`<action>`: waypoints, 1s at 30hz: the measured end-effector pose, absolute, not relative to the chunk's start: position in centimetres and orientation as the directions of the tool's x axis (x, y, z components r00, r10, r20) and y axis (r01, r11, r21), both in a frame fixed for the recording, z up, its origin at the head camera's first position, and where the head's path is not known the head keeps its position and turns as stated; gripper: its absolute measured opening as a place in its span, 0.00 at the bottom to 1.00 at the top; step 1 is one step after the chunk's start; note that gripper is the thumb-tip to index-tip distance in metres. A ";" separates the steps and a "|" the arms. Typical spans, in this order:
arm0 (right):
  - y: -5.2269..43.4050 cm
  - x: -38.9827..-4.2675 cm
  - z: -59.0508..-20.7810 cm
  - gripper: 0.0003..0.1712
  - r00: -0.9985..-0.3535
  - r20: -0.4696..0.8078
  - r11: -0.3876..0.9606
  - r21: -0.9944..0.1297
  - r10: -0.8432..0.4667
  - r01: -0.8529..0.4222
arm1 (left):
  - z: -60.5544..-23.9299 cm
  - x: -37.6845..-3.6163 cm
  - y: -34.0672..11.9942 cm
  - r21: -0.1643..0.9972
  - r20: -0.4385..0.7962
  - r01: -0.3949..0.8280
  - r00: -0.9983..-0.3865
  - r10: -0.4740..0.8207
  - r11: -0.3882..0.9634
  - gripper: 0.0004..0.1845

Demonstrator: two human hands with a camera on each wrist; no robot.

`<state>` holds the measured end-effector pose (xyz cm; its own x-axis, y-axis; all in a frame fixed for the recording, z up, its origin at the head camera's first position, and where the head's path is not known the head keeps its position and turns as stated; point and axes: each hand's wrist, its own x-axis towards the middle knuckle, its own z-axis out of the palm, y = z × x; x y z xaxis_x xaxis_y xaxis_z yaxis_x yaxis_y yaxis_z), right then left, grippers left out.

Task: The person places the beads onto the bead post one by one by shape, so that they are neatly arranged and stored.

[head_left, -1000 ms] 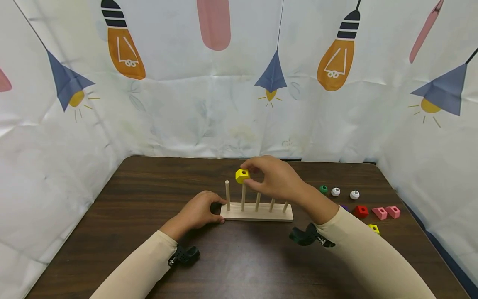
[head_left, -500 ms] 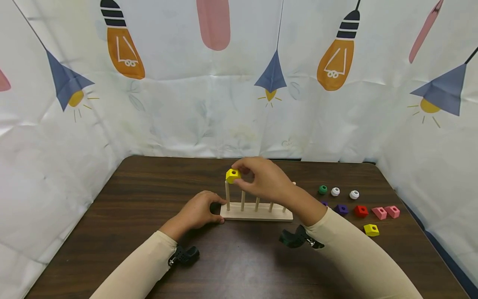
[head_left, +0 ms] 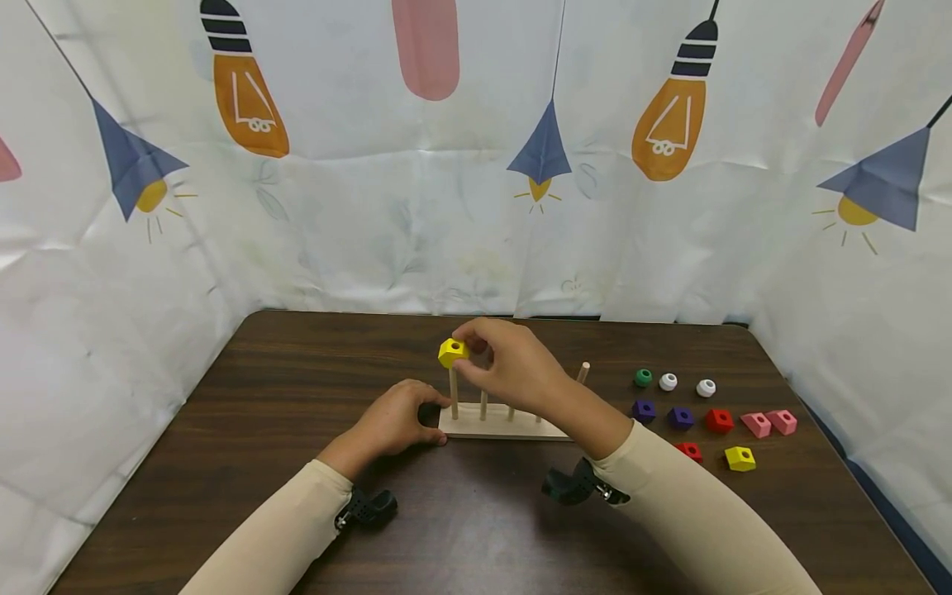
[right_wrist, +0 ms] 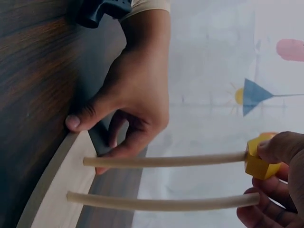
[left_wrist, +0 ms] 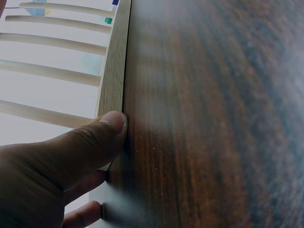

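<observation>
Yellow, with a dark round hole in its upper face, the block [head_left: 449, 355] sat at the tip of the leftmost peg [head_left: 454, 393] of a pale wooden peg stand [head_left: 497, 428]; whether the peg had entered the hole could not be told. The right hand [head_left: 509, 359] gripped this block between thumb and fingertips, its other fingers bent close to the tip of the next peg. That arm came in from the lower right, its cream sleeve [head_left: 706, 504] slanting up and leftward so that the wrist crossed above the stand's right end. The left hand [head_left: 394, 420] pinched the stand's left end, thumb at the front corner and forefinger at the back, its forearm rising from the lower left. To the right on the brown counter [head_left: 476, 512] lay a green bead [head_left: 643, 378], two white beads [head_left: 668, 382], two purple blocks [head_left: 680, 418], two red blocks [head_left: 719, 421], two pink blocks [head_left: 757, 425] and a second yellow one. Behind hung a white cloth [head_left: 372, 248] printed with orange bulbs [head_left: 668, 128] and blue lamps [head_left: 540, 149].
</observation>
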<state>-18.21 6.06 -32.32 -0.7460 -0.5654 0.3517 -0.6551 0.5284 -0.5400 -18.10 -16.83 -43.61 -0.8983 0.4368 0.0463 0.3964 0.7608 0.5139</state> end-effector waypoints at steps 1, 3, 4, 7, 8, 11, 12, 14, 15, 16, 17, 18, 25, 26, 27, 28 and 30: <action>6.0 -18.2 -32.4 0.18 -0.748 0.353 0.530 -0.541 -0.562 -0.653 | -43.6 -18.1 -16.8 0.514 0.045 0.395 -0.899 0.436 0.762 0.26; 5.8 -18.1 -32.5 0.18 -0.754 0.348 0.534 -0.545 -0.556 -0.646 | -43.6 -18.1 -16.8 0.511 0.046 0.398 -0.898 0.438 0.762 0.26; 5.7 -18.1 -32.6 0.17 -0.757 0.346 0.538 -0.544 -0.555 -0.644 | -43.6 -18.1 -16.8 0.511 0.042 0.395 -0.899 0.436 0.763 0.26; 5.5 -17.9 -32.8 0.17 -0.763 0.337 0.548 -0.544 -0.551 -0.636 | -43.7 -18.2 -16.8 0.509 0.040 0.392 -0.900 0.434 0.766 0.26; 5.5 -17.9 -32.9 0.17 -0.767 0.333 0.550 -0.547 -0.549 -0.631 | -43.8 -18.2 -16.8 0.507 0.041 0.394 -0.899 0.435 0.766 0.26; 5.3 -17.5 -33.1 0.18 -0.784 0.310 0.571 -0.550 -0.538 -0.609 | -43.8 -18.2 -16.8 0.508 0.036 0.389 -0.901 0.432 0.768 0.26; 5.2 -17.4 -33.1 0.18 -0.789 0.302 0.580 -0.548 -0.535 -0.603 | -43.8 -18.3 -16.8 0.508 0.038 0.391 -0.901 0.433 0.768 0.26; 5.0 -17.2 -33.0 0.19 -0.798 0.289 0.600 -0.538 -0.529 -0.592 | -43.8 -18.2 -16.8 0.506 0.043 0.394 -0.900 0.434 0.767 0.26; 4.9 -17.1 -33.0 0.19 -0.800 0.287 0.611 -0.526 -0.527 -0.591 | -43.8 -18.2 -16.8 0.504 0.048 0.398 -0.899 0.435 0.766 0.26; 4.8 -17.0 -33.0 0.19 -0.801 0.289 0.619 -0.517 -0.524 -0.591 | -43.8 -18.2 -16.9 0.502 0.054 0.404 -0.897 0.438 0.765 0.26; 4.7 -16.9 -33.0 0.19 -0.802 0.293 0.624 -0.511 -0.520 -0.591 | -43.8 -18.3 -16.9 0.500 0.059 0.409 -0.896 0.441 0.763 0.26; 4.6 -16.7 -33.0 0.19 -0.802 0.300 0.626 -0.507 -0.516 -0.593 | -43.8 -18.3 -16.9 0.500 0.065 0.415 -0.893 0.445 0.760 0.26; 4.1 -16.2 -34.0 0.20 -0.816 0.347 0.625 -0.525 -0.463 -0.578 | -43.9 -18.3 -17.0 0.501 0.079 0.433 -0.885 0.458 0.750 0.26; 4.0 -16.2 -34.3 0.20 -0.815 0.361 0.616 -0.534 -0.453 -0.579 | -43.8 -18.3 -17.0 0.500 0.080 0.434 -0.885 0.459 0.750 0.26; 4.0 -16.2 -34.6 0.21 -0.814 0.377 0.605 -0.544 -0.442 -0.581 | -43.8 -18.3 -17.0 0.497 0.080 0.435 -0.885 0.459 0.751 0.26; 4.0 -16.2 -34.9 0.22 -0.812 0.393 0.591 -0.557 -0.432 -0.583 | -43.8 -18.3 -17.0 0.497 0.080 0.434 -0.885 0.458 0.752 0.26; 4.0 -16.2 -35.5 0.23 -0.807 0.422 0.562 -0.579 -0.413 -0.590 | -43.8 -18.3 -16.9 0.496 0.075 0.429 -0.887 0.455 0.755 0.26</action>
